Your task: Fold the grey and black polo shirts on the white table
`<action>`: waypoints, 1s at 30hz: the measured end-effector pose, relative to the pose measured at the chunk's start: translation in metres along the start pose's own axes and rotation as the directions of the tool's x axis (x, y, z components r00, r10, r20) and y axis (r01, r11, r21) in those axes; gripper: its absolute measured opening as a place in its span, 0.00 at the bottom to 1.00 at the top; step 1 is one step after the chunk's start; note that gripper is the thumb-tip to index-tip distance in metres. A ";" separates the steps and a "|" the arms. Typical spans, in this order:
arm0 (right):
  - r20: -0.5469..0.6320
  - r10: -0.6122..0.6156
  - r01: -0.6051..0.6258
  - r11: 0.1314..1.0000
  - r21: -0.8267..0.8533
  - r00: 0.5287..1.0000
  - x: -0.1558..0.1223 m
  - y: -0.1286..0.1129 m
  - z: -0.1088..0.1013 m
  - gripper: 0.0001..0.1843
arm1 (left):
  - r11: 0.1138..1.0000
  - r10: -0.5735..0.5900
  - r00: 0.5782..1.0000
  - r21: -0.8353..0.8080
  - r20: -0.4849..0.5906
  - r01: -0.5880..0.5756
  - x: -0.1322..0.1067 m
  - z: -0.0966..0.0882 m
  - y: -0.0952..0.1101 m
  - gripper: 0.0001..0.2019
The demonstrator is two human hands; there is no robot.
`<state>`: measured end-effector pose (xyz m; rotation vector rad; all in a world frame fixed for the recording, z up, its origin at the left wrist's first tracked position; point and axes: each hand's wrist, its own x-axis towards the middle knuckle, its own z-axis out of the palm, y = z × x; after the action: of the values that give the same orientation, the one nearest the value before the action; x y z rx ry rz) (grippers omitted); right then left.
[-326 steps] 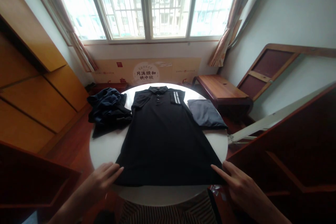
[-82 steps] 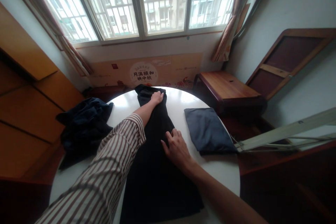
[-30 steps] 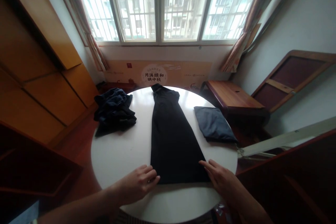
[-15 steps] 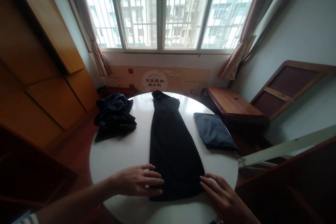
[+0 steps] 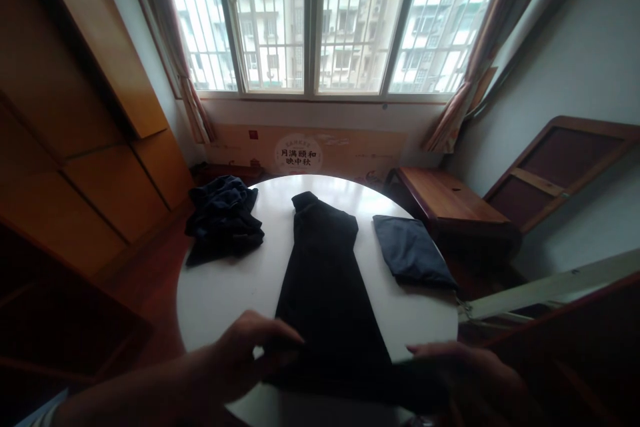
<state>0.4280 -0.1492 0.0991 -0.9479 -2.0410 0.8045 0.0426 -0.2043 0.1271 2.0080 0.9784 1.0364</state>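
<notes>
The left hand (image 5: pixel 250 347) is closed on the near end of a black polo shirt (image 5: pixel 325 280), its fingers curled over the hem. The right hand (image 5: pixel 465 373) sits in deep shadow at the hem's other corner with its fingers lying across the cloth, and I cannot tell whether it pinches the cloth or only rests there.

A wide barred window (image 5: pixel 315 20) fills the far wall, with a curtain (image 5: pixel 165 33) at its left side and another curtain (image 5: pixel 475 47) at its right. Orange wooden cabinet doors (image 5: pixel 85 167) line the left side of the room. A printed cardboard panel (image 5: pixel 300 153) stands below the window, and a low wooden bench (image 5: pixel 450 197) stands to the right of it.

A round white table (image 5: pixel 225 300) takes up the middle of the view. The shirt lies on it folded into a long narrow strip, running from the far side toward the person, with its near end at the table's edge. To its left sits a crumpled dark navy garment (image 5: pixel 223 223), well apart from the strip. To its right, just beside it, lies a flat folded slate-blue garment (image 5: pixel 410 250), near the table's right edge.
</notes>
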 end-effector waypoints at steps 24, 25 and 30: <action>-0.231 0.230 -0.317 0.816 -0.483 0.945 0.391 0.150 0.065 0.24 | 0.849 -0.391 0.655 0.022 -0.647 0.528 0.274 -0.089 -0.272 0.16; -0.227 0.241 -0.326 0.796 -0.509 0.944 0.392 0.147 0.067 0.23 | 0.830 -0.400 0.645 0.041 -0.651 0.556 0.276 -0.090 -0.271 0.14; -0.046 0.186 -0.174 0.762 -0.624 0.981 0.361 0.119 0.105 0.23 | 0.780 -0.293 0.682 0.245 -0.670 0.576 0.279 -0.077 -0.255 0.16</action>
<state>0.2198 0.1847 0.0786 -1.5251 -2.3042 0.1953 0.0101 0.1738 0.0569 1.5994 2.1111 1.2678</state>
